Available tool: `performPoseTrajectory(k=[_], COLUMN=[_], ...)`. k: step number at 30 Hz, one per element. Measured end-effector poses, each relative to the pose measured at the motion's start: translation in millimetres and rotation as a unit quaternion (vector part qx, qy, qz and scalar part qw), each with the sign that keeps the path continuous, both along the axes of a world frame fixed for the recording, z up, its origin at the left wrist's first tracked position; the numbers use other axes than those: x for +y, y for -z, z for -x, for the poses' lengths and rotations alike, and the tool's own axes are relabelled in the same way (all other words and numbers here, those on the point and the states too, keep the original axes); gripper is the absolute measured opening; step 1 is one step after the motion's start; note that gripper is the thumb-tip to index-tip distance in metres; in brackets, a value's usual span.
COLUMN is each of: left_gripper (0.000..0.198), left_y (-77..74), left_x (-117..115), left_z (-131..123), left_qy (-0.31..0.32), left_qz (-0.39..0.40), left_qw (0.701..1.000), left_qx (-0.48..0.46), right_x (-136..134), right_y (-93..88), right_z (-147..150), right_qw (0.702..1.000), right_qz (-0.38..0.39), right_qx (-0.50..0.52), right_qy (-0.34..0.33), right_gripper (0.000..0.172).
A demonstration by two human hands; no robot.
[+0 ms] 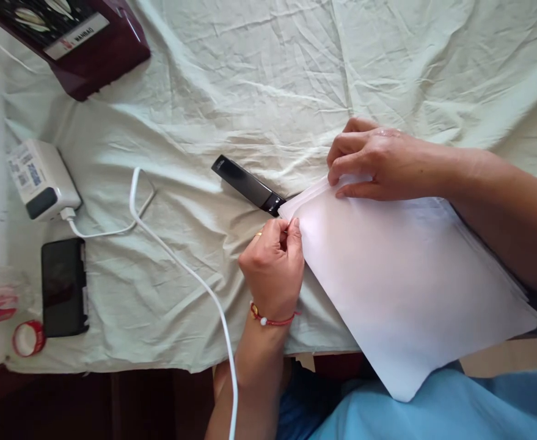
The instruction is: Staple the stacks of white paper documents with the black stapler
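A stack of white paper sheets [401,275] lies at an angle on the cloth-covered table, its near corner hanging over the table edge. My left hand [272,263] pinches the left edge of the stack near its top corner, fingers closed on the paper. My right hand [378,162] rests on the upper edge of the stack, fingers curled and pressing the sheets down. A black stapler [248,184] lies just beyond the stack's corner, partly tucked under it.
A pale green wrinkled cloth [259,79] covers the table. A white charger block [41,178] with a white cable [181,263] sits at left, a black phone [63,287] below it, a red tape roll [29,338] at the corner, a maroon box [80,43] at top left.
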State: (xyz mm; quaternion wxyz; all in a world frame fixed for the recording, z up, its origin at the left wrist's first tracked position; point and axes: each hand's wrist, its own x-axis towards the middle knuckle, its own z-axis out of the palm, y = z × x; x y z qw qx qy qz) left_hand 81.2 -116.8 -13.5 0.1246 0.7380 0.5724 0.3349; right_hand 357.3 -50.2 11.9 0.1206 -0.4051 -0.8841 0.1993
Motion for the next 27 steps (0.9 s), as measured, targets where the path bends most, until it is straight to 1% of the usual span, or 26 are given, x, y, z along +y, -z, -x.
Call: performPoseTrajectory(k=[3, 6, 10, 13, 15, 20, 23, 27], left_gripper=[0.018, 0.017, 0.017, 0.017, 0.017, 0.019, 0.013, 0.006], left_y=[2.7, 4.0, 1.8, -1.6, -3.3, -2.8, -0.2, 1.5], left_x=[1.6, 1.8, -0.9, -3.2, -3.8, -2.6, -2.0, -2.2], left_z=[0.3, -0.2, -2.5, -4.5, -5.5, -6.4, -6.6, -7.3], left_qy=[-0.001, 0.000, 0.011, 0.026, 0.030, 0.019, 0.019, 0.005], left_qz=[0.031, 0.042, 0.016, -0.014, -0.017, 0.011, 0.033, 0.053], left_qw=[1.000, 0.999, 0.999, 0.998, 0.998, 0.999, 0.999, 0.998], left_qx=[-0.005, -0.009, -0.032, -0.046, -0.048, -0.047, -0.031, -0.017], right_x=[1.8, 1.0, -1.7, -1.7, -1.1, 0.0, 1.5, 3.0], right_y=[-5.5, -8.9, -7.2, -4.1, -3.7, -9.6, -11.3, -8.7], right_z=[-7.0, -12.5, -12.0, -9.3, -8.6, -10.1, -11.6, -11.8], right_qw=[1.000, 1.000, 1.000, 1.000, 1.000, 1.000, 0.999, 0.999], right_qz=[0.018, 0.011, 0.004, 0.013, 0.012, 0.025, 0.033, 0.029], right_qx=[-0.020, -0.023, -0.006, 0.010, 0.012, 0.000, 0.003, -0.005], right_qy=[0.011, 0.013, 0.027, 0.011, 0.008, 0.012, 0.012, 0.031], right_gripper=[0.024, 0.024, 0.024, 0.030, 0.032, 0.028, 0.028, 0.031])
